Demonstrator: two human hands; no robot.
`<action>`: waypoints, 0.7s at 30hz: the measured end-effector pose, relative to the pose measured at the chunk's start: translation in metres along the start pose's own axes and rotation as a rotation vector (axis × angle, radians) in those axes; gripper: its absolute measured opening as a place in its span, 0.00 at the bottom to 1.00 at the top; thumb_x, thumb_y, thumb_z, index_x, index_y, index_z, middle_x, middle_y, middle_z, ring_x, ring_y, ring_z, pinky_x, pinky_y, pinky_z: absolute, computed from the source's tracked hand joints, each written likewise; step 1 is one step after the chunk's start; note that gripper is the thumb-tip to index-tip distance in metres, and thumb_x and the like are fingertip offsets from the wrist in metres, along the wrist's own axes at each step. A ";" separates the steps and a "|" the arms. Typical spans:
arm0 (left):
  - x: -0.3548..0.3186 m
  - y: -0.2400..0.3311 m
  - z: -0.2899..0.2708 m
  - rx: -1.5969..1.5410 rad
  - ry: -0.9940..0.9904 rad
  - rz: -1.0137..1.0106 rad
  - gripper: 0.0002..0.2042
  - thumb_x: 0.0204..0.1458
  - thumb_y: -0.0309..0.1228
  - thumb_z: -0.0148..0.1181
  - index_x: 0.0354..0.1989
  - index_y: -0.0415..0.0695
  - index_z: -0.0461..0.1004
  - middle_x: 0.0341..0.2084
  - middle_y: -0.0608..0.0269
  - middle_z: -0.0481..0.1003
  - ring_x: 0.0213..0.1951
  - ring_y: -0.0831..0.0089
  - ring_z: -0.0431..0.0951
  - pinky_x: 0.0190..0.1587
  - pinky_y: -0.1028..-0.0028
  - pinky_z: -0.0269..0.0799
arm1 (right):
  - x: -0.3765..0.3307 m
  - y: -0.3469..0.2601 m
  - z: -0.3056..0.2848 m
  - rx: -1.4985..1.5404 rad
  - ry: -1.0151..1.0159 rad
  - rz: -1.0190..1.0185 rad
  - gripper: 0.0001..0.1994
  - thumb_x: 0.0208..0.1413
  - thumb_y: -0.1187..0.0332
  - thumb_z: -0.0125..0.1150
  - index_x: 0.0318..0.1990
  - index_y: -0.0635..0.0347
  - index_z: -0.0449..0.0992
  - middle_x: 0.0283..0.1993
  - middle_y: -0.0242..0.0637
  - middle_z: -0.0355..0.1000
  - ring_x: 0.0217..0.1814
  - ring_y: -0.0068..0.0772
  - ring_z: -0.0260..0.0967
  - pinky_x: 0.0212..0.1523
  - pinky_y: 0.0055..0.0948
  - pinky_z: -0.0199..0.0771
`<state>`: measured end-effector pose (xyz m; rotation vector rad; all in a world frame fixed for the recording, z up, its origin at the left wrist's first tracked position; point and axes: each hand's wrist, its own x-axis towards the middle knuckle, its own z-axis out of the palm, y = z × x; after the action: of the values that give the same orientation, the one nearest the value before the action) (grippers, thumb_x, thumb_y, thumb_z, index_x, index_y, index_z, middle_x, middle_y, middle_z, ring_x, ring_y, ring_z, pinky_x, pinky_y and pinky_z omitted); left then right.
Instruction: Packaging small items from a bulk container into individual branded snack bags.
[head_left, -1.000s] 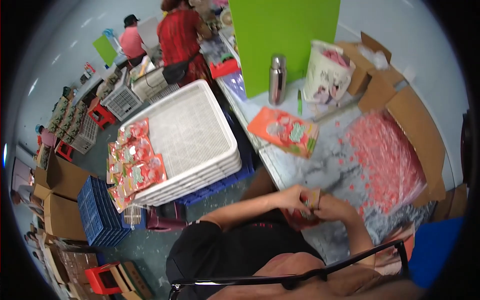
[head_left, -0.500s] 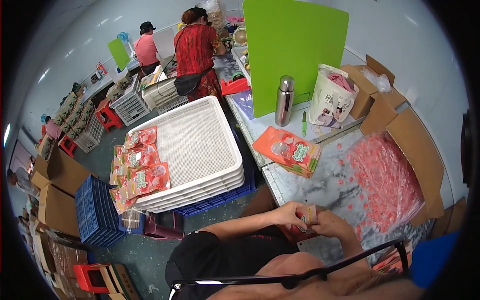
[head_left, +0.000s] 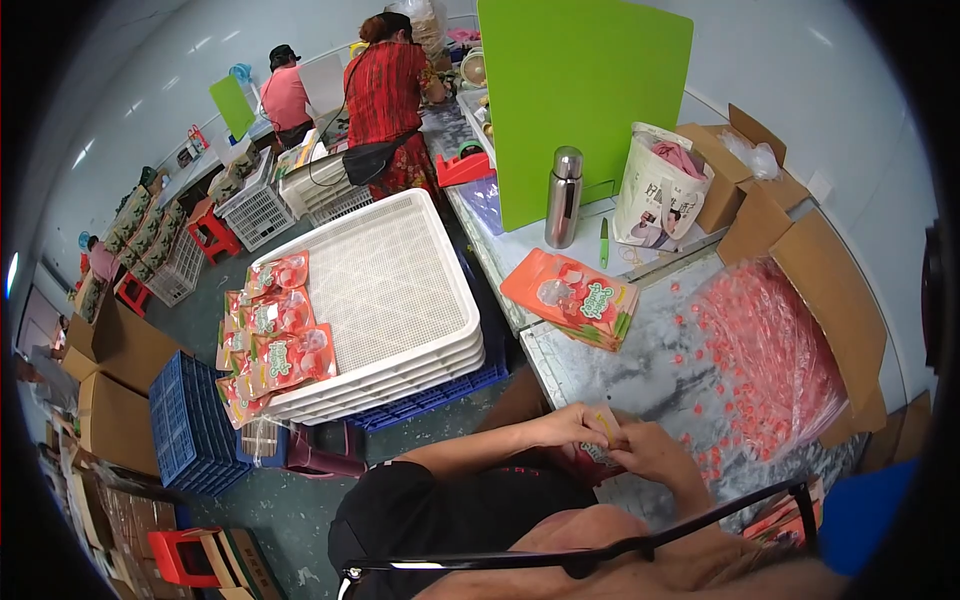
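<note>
Head view: my left hand point(head_left: 570, 428) and right hand point(head_left: 652, 452) are gripping a red pouch point(head_left: 588, 461) near its top, both curled, my forearms point(head_left: 470, 446) pointing inward from either side.

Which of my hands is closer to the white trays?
Left. Your left hand, gripping the pouch, is to the right of the white trays; your right hand, at the pouch's right side, is farther right from them.

Black short-sleeved top point(head_left: 430, 520), black-framed glasses point(head_left: 480, 562).
My top carries small red marks point(head_left: 525, 470) across its front; my glasses' slim, glossy frame catches a pale glint; my left grip point(head_left: 575, 427) and right grip point(head_left: 655, 452) are bare.
</note>
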<state>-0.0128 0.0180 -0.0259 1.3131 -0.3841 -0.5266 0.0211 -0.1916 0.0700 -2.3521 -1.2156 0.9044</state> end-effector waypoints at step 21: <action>0.009 -0.009 -0.010 -0.404 0.362 0.073 0.13 0.60 0.34 0.59 0.42 0.34 0.80 0.36 0.58 0.82 0.36 0.79 0.79 0.41 0.78 0.76 | 0.030 0.048 0.083 1.019 1.204 0.061 0.05 0.58 0.73 0.63 0.33 0.65 0.77 0.31 0.25 0.72 0.33 0.15 0.64 0.38 0.17 0.64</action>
<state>-0.0012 0.0199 -0.0368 0.9721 -0.0200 -0.2768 0.0071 -0.1935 -0.0296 -1.5218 -0.0892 -0.0518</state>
